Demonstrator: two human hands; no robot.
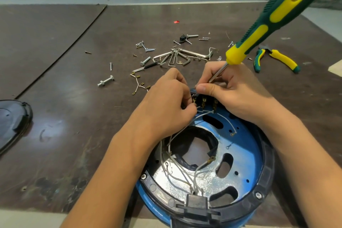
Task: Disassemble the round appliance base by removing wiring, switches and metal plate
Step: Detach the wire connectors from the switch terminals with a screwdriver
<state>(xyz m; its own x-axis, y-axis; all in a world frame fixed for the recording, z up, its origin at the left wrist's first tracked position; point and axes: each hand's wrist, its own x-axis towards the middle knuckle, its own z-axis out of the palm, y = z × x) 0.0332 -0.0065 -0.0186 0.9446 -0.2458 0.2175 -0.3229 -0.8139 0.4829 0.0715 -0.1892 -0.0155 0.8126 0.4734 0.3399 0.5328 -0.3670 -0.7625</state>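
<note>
The left hand has its fingers curled and pinches at the brass terminals of the black switch block; the right hand curls round the shaft of a green-and-yellow screwdriver, its thumb pressed on top of the same block (the handle sticks up and away from the person). The switch block stands at the far rim of the round base, which sits at the near edge of the counter; inside the base white wires trail loose over a shiny metal plate. Beyond the base lie hex keys, scattered screws and a bolt; beyond it to the right, pliers; well to its left, a black cover.
</note>
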